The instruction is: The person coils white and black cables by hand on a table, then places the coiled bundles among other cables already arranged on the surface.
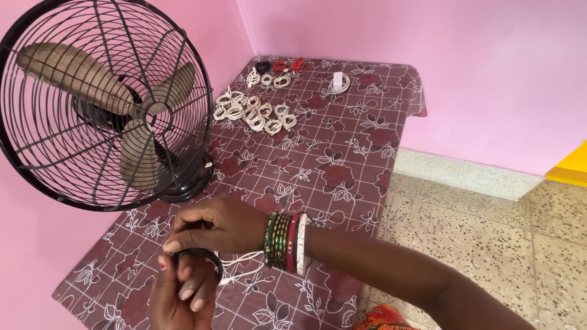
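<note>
While the right hand (211, 229) reaches across above the near edge of the tabletop (342, 153), its fingers pinch the top of a black cable loop (199, 256); the left hand (180, 290) rises beneath it, fingers curled around the same loop; a white cable (241, 266) trails from the hands onto the floral cloth; bangles (286, 242) ring the right wrist; a black fan (104, 104) stands at the left edge; coiled white cables (254, 113) lie near the far edge.
</note>
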